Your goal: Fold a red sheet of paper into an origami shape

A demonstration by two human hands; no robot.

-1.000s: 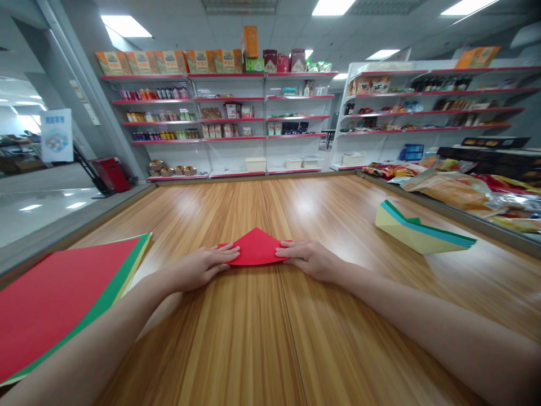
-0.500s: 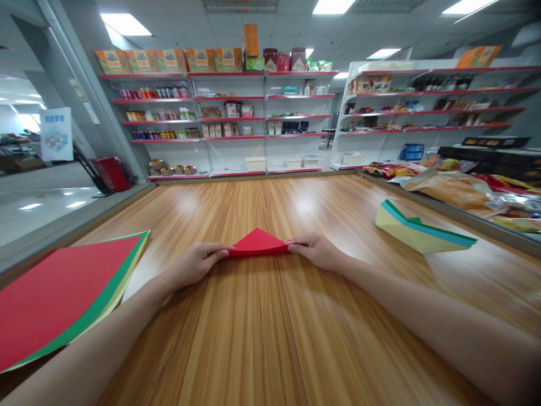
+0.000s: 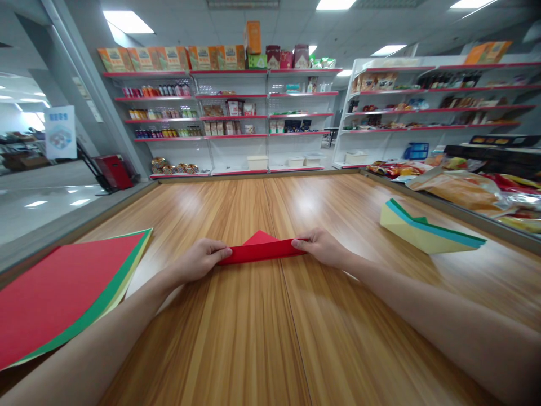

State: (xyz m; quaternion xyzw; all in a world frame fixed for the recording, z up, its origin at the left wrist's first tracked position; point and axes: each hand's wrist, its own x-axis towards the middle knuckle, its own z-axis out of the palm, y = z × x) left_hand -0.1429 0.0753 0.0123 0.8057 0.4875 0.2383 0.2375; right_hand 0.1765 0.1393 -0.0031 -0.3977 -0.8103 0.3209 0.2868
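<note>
A folded sheet of red paper (image 3: 262,251) is stretched between my two hands near the middle of the table. It shows a long band along its near side, with a small triangular peak rising behind. My left hand (image 3: 202,258) pinches the band's left end, thumb on the near face. At the other end, my right hand (image 3: 320,247) is closed on the paper in the same kind of pinch. The fingers behind the paper are partly hidden.
A stack of red, green and pale yellow paper (image 3: 71,287) lies at left. Nested paper boats (image 3: 426,230), yellow, blue and green, rest at right on the wooden table (image 3: 236,338). Snack packets (image 3: 460,186) lie beyond the right edge; stocked shelves (image 3: 232,118) stand behind.
The near edge of the red paper has been turned up into a wider band, covering more of the triangle. My hands have moved slightly apart, still holding its ends.
</note>
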